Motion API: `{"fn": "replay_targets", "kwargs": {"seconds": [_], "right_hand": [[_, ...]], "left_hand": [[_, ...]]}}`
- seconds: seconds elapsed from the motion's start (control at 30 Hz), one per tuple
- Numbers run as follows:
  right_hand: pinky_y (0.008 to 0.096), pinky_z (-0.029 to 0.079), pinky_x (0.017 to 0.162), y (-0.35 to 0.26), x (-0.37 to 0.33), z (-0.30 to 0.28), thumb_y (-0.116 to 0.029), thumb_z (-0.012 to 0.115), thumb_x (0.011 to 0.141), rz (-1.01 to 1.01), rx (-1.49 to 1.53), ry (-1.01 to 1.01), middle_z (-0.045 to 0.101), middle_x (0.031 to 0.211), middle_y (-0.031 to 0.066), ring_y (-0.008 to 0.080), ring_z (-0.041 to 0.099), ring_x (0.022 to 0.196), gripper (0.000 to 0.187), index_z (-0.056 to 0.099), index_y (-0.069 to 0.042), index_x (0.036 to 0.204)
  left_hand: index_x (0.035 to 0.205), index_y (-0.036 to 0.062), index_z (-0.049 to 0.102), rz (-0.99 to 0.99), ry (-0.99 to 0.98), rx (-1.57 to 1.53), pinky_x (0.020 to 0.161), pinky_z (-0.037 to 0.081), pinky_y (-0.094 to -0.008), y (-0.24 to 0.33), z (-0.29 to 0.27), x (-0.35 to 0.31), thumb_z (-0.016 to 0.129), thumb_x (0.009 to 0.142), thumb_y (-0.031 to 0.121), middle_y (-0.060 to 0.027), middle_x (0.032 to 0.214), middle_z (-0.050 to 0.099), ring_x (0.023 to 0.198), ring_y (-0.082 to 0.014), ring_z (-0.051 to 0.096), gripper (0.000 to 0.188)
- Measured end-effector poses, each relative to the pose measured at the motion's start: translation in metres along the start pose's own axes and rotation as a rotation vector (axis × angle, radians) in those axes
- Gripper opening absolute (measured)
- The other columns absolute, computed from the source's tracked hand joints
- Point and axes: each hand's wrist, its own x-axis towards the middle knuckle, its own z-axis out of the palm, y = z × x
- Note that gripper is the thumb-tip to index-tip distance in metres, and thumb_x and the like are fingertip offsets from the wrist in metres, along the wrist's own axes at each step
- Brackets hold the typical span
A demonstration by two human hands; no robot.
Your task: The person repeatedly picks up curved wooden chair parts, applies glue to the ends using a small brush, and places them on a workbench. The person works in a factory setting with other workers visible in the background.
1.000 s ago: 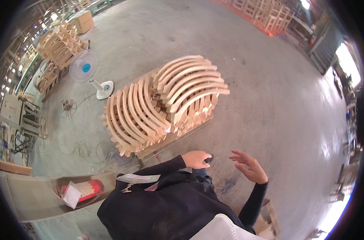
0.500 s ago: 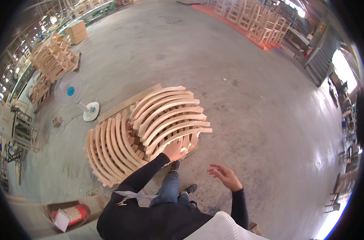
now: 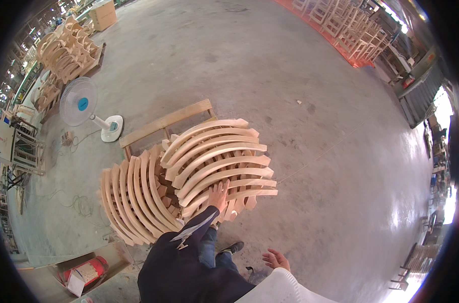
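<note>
Left hand (image 3: pixel 219 195) lies spread on curved wooden slats (image 3: pixel 224 164) stacked between it and a pedestal fan (image 3: pixel 82 104); right hand (image 3: pixel 276 259) apart, unclenched.

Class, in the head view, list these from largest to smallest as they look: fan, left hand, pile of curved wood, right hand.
1. Pile of curved wood
2. Fan
3. Left hand and right hand: too alike in size to rank
</note>
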Motion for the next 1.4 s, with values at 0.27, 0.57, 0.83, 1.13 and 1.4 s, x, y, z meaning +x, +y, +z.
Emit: {"fn": "replay_targets", "kwargs": {"seconds": [0.27, 0.57, 0.83, 1.13, 1.4], "right_hand": [[0.0279, 0.050, 0.084, -0.041, 0.050, 0.020, -0.025, 0.052, 0.100, -0.140, -0.235, -0.090, 0.067, 0.110, 0.0101, 0.0162, 0.064, 0.101, 0.038, 0.052, -0.002, 0.130], [0.0274, 0.047, 0.086, -0.062, 0.042, 0.044, -0.026, 0.053, 0.099, -0.022, -0.143, -0.071, 0.066, 0.115, 0.0067, 0.0136, 0.061, 0.103, 0.038, 0.053, -0.005, 0.131], [0.0280, 0.047, 0.087, -0.073, 0.061, 0.081, -0.025, 0.055, 0.099, -0.050, -0.124, -0.158, 0.066, 0.114, 0.0073, 0.0139, 0.061, 0.103, 0.039, 0.052, -0.005, 0.132], [0.0287, 0.047, 0.088, -0.087, 0.068, 0.094, -0.024, 0.054, 0.099, -0.020, -0.163, -0.144, 0.066, 0.114, 0.0101, 0.0156, 0.061, 0.104, 0.039, 0.051, -0.003, 0.132], [0.0299, 0.047, 0.090, -0.083, 0.073, 0.092, -0.028, 0.053, 0.100, 0.037, -0.171, -0.115, 0.065, 0.117, 0.0097, 0.0169, 0.061, 0.107, 0.042, 0.050, -0.003, 0.133]], "left_hand": [[0.148, 0.0137, 0.027, -0.034, -0.059, -0.257, 0.099, 0.036, -0.0610, -0.006, -0.017, 0.002, 0.073, 0.070, 0.024, -0.0237, 0.141, 0.039, 0.131, -0.0428, 0.036, 0.091], [0.139, 0.0063, 0.037, 0.127, 0.019, -0.249, 0.082, 0.046, -0.0448, -0.045, -0.146, 0.008, 0.080, 0.057, 0.026, -0.0153, 0.112, 0.052, 0.107, -0.0325, 0.051, 0.095], [0.145, 0.0055, 0.031, 0.165, 0.099, -0.200, 0.095, 0.040, -0.0447, -0.089, -0.135, 0.069, 0.082, 0.064, 0.037, -0.0155, 0.127, 0.047, 0.117, -0.0319, 0.047, 0.101], [0.146, 0.0084, 0.030, 0.040, 0.284, -0.164, 0.104, 0.034, -0.0533, -0.136, -0.126, 0.156, 0.067, 0.080, 0.053, -0.0201, 0.140, 0.038, 0.128, -0.0388, 0.039, 0.089], [0.150, 0.0109, 0.020, -0.124, -0.117, -0.091, 0.101, 0.040, -0.0531, -0.208, -0.130, 0.215, 0.074, 0.073, 0.045, -0.0153, 0.142, 0.042, 0.128, -0.0363, 0.043, 0.100]]}}
